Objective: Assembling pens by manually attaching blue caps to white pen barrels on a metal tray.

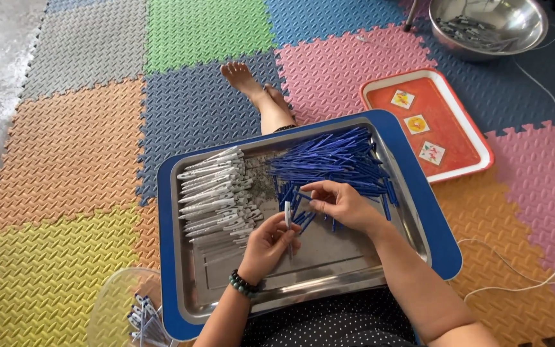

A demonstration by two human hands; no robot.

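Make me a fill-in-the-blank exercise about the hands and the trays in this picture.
1. The left hand holds a white pen part over the ____ tray.
2. The right hand reaches into the pile of ____ pen parts.
3. The left wrist wears a ____ bracelet.
4. The orange tray lies on the ____ side of the metal tray.

Missing words: metal; blue; beaded; right

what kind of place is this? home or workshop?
Probably a home floor used for piecework, not a factory bench. The person sits barefoot on coloured foam mats with a metal tray on the lap, sorting blue pen parts and white pen parts. A steel bowl sits nearby.
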